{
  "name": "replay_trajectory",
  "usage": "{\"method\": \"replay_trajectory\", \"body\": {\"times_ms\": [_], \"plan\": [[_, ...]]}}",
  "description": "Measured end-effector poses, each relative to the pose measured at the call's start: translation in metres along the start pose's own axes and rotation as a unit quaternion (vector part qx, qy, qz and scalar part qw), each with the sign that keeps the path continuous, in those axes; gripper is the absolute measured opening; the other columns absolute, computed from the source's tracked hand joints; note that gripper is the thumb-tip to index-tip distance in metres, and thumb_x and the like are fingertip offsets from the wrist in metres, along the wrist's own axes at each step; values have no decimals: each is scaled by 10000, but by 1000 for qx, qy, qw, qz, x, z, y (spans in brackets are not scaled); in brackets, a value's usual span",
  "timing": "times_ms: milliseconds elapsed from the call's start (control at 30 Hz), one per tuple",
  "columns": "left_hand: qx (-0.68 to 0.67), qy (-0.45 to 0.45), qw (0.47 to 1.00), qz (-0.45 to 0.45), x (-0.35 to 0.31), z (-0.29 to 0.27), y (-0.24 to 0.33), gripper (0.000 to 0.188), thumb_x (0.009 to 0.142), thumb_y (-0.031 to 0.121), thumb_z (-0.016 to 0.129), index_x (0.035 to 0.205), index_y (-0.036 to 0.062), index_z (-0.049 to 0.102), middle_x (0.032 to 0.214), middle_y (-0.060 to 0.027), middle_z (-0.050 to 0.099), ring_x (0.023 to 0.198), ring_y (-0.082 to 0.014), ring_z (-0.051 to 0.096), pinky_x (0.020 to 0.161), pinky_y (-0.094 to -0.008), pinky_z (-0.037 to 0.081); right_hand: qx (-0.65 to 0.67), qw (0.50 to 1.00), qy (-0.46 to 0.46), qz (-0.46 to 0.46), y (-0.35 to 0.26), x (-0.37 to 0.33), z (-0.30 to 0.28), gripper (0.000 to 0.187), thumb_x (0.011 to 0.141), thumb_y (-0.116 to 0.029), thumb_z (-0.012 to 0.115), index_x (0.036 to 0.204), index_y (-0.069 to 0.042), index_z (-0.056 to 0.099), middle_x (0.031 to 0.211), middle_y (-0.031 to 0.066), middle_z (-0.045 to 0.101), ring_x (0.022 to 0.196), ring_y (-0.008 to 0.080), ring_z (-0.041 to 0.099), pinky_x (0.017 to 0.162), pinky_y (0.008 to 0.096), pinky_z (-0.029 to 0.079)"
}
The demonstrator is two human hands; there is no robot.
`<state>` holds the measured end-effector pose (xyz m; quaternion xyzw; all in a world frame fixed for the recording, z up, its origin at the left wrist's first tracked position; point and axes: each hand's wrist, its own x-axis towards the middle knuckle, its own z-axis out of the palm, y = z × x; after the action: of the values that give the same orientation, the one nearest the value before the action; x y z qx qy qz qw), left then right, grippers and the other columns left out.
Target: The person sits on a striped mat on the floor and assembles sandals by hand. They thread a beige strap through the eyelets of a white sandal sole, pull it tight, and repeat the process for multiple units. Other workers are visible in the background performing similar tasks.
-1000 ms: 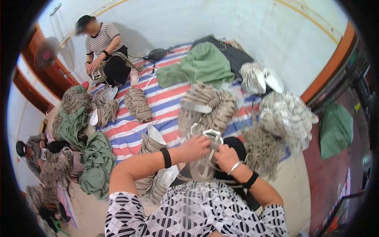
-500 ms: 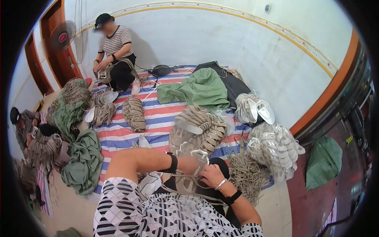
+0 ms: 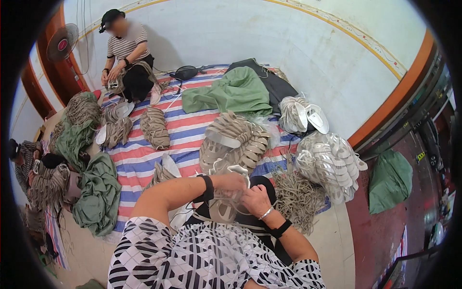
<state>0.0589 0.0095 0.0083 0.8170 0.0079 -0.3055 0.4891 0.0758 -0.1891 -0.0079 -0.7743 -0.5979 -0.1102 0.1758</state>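
Note:
A beige and white shoe upper (image 3: 223,212) rests on my lap, over dark cloth. My left hand (image 3: 230,182) is at its upper part beside the white collar edge. Its fingers look curled and slightly blurred, and whatever they pinch is hidden. From the right, my right hand (image 3: 256,200) closes on the edge of the same upper, its fingers bent inward. Just beyond my hands lies a large bundle of beige shoe uppers (image 3: 233,142). A tangled heap of beige laces (image 3: 299,200) lies to the right of my right hand.
A striped sheet (image 3: 185,139) covers the floor. Plastic-wrapped white uppers (image 3: 329,166) stand right, green sacks (image 3: 236,91) far and left. A person in a striped shirt (image 3: 127,48) sits far left handling uppers; another person (image 3: 26,164) sits at the left edge. A fan (image 3: 62,43) stands behind.
The view has shifted, so the room sits higher and more to the left. My left hand has moved down close to my right hand; the lace stretched between them earlier no longer shows clearly.

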Motion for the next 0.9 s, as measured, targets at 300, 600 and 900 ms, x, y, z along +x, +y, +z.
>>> {"method": "replay_trajectory", "body": {"times_ms": [300,600,900], "plan": [[454,-21,883,118,2,16,17,232,736,267,626,823,66,703,763,-146,672,692,-288,655,614,-415,511,-51,999,-2,-13,-3,-8,-1,75,688,-172,677,732,-170,616,773,-10,529,794,200,521,909,479,361],[330,-14,925,189,45,19,-44,272,806,294,583,794,39,677,689,-116,645,600,-259,620,548,-400,481,38,996,-68,35,-3,3,-11,130,717,-236,698,812,-156,657,837,1,585,865,216,541,953,511,323],[-315,246,906,141,-30,33,-26,189,883,227,564,840,54,628,605,15,511,520,-60,464,470,-230,367,82,995,-35,49,-6,-4,-6,106,772,-244,666,795,-141,652,825,10,612,828,206,559,952,520,304]]}}
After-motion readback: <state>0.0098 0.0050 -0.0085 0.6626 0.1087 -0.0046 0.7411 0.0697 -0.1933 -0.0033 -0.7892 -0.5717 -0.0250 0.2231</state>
